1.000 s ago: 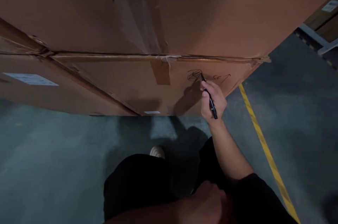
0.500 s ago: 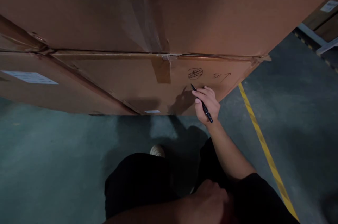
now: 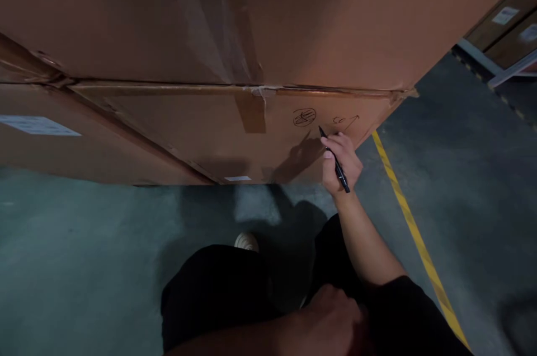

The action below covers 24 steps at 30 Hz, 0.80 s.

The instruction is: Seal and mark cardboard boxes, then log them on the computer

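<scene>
Pen (image 3: 341, 174) shifted rightward | gripped by right hand (image 3: 346, 160), beyond left hand (image 3: 333, 311) | left's hold: cannot tell

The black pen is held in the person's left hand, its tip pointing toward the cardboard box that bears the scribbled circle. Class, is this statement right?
Not quite: the black pen is held in the right hand, as the head view shows. Its tip does point toward the cardboard box that bears the scribbled circle.
</scene>
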Motion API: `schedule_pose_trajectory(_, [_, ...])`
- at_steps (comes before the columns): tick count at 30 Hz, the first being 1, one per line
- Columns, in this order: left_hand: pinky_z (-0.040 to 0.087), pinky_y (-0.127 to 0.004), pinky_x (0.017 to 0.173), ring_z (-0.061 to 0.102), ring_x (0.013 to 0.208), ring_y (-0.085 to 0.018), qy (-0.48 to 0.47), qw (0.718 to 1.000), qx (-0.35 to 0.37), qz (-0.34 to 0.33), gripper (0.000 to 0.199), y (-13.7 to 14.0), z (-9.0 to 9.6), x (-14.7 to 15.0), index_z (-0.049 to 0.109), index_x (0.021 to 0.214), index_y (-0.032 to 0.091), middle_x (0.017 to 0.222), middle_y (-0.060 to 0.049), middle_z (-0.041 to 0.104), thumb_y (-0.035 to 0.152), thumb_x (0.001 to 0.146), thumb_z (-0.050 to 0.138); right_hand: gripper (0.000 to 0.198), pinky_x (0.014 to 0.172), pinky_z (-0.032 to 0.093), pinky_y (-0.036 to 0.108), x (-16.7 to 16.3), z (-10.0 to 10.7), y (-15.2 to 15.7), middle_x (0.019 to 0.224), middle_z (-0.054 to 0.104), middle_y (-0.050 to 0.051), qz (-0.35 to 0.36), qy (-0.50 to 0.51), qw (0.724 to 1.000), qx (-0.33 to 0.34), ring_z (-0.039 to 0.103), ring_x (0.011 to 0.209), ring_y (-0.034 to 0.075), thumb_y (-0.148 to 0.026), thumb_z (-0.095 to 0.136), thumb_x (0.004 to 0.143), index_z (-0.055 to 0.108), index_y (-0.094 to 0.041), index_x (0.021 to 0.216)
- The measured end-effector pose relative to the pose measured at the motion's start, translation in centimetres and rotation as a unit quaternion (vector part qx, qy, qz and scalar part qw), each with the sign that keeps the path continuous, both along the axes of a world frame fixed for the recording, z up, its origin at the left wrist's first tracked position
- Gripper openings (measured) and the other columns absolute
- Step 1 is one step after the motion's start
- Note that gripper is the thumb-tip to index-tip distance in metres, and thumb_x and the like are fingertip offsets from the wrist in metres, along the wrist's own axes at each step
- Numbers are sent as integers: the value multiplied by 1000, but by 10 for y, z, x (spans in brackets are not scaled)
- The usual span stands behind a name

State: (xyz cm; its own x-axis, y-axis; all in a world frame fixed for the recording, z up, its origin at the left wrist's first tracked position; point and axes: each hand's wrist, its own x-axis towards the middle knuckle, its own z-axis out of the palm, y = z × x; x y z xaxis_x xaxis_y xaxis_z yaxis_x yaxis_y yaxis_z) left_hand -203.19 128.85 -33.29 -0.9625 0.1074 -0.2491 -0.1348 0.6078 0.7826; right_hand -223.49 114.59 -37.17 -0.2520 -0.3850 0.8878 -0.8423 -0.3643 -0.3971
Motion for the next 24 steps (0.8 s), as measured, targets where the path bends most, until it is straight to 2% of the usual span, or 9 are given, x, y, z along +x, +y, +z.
schedule_pose_trajectory(5, [26, -35, 50, 64, 55, -19, -12, 999, -37, -25, 45, -1, 5, -4, 67, 74, 17, 72, -4, 74, 48, 106, 72, 26, 115, 60, 50, 7, 2, 1, 115, 81, 6, 21, 3, 1000, 16, 78, 108, 21, -26, 59, 107, 78, -25, 125])
schedule_pose_trajectory(12, [28, -35, 52, 60, 53, -18, -17, 998, -40, -35, 46, -2, 7, -5, 69, 76, 18, 71, -3, 72, 52, 108, 69, 29, 120, 55, 48, 24, -10, -5, 125, 80, 8, 68, 20, 996, 60, 75, 118, 21, -19, 61, 106, 77, -23, 130])
schedule_pose_trajectory(15, [30, -36, 51, 59, 53, -19, -25, 997, -45, -49, 40, -3, 10, -4, 72, 83, 17, 72, -3, 73, 47, 108, 69, 30, 120, 53, 48, 26, -14, -7, 129, 79, 8, 68, 34, 994, 78, 72, 124, 22, -17, 63, 106, 76, -23, 133])
schedule_pose_trajectory(17, [31, -35, 53, 63, 59, -20, -22, 998, -52, -26, 41, -2, 11, -3, 73, 83, 17, 76, -4, 74, 48, 109, 69, 30, 118, 54, 47, 27, -15, -8, 130, 79, 8, 60, 36, 994, 87, 70, 127, 23, -19, 63, 107, 76, -23, 134])
schedule_pose_trajectory(20, [33, -34, 56, 66, 62, -21, -25, 998, -50, -4, 45, 2, 5, 0, 71, 77, 18, 76, -5, 74, 52, 107, 70, 32, 117, 56, 48, 26, -13, -9, 135, 78, 8, 44, 36, 992, 115, 68, 131, 24, -25, 59, 110, 76, -25, 137])
schedule_pose_trajectory(24, [31, -33, 55, 59, 53, -16, -14, 1000, -19, -18, 46, 5, -7, -1, 68, 72, 18, 69, -3, 71, 49, 106, 72, 34, 116, 57, 49, 20, -13, -6, 135, 78, 6, 22, 27, 992, 122, 68, 131, 26, -30, 55, 112, 76, -28, 139])
